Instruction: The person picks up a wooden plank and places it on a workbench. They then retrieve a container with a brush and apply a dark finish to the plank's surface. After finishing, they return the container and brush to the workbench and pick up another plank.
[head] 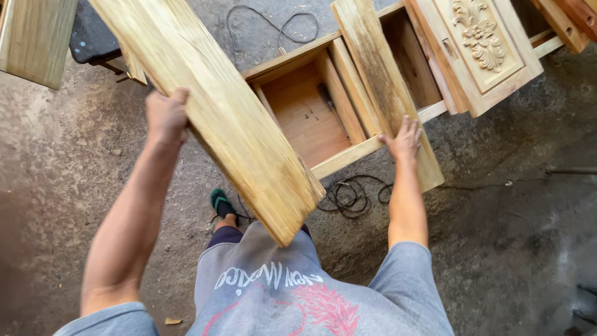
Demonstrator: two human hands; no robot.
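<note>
Left hand grips the big plank, lifted off the floor and tilted across the body. Right hand lies open on a second plank, propped on the open cabinet just beyond; neither is fitted yet.

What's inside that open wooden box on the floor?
The box holds a dark slim tool on its bottom. The plank in the left hand covers its near corner.

Two bare hands show: the left hand at the frame's left-centre, the right hand right of centre. Each meets one of two long pale wooden planks. One open wooden cabinet frame, one carved door panel upper right, two black cable coils, one green sandal.
</note>
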